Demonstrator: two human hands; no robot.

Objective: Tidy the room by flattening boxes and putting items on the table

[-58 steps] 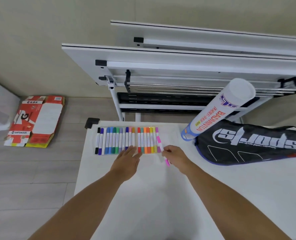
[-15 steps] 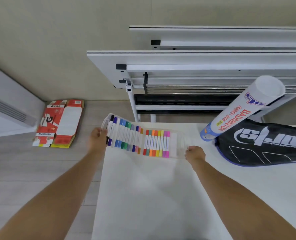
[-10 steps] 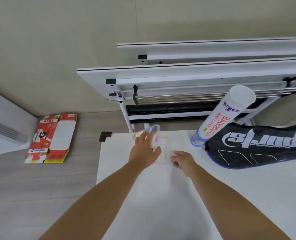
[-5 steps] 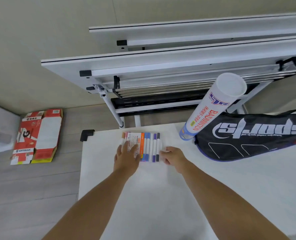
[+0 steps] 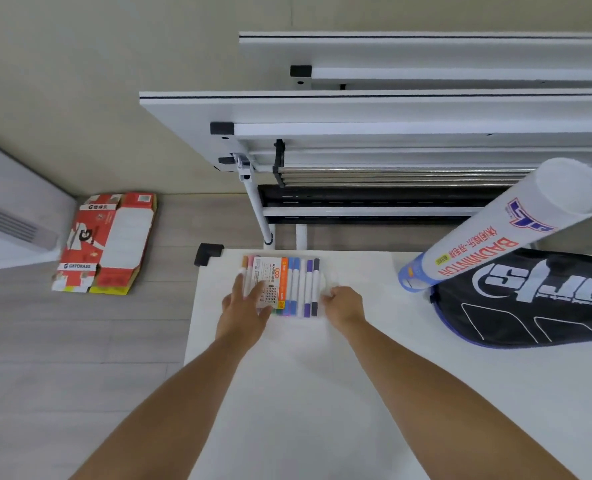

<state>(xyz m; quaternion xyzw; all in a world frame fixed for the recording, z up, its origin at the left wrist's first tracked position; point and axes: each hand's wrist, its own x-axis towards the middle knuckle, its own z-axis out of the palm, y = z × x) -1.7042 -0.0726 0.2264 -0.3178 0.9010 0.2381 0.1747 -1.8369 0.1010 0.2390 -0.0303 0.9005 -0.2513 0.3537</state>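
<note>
A folded clear case of coloured marker pens (image 5: 296, 287) lies near the far left corner of the white table (image 5: 322, 393). My left hand (image 5: 244, 308) rests flat on the case's left side, fingers spread over its printed label. My right hand (image 5: 343, 304) pinches the case's right edge, where the clear flap sits. On the wooden floor to the left lies a flattened red and white Gatorade box (image 5: 106, 242).
A white badminton tube (image 5: 509, 226) leans on a black sports racket bag (image 5: 537, 299) at the table's right. Folded white tables (image 5: 391, 109) stand against the wall behind. A white appliance (image 5: 7, 216) sits at the far left on the floor.
The open marker case was lifted by both hands, folded shut, and laid back on the table. Both hands now press on the closed case.
</note>
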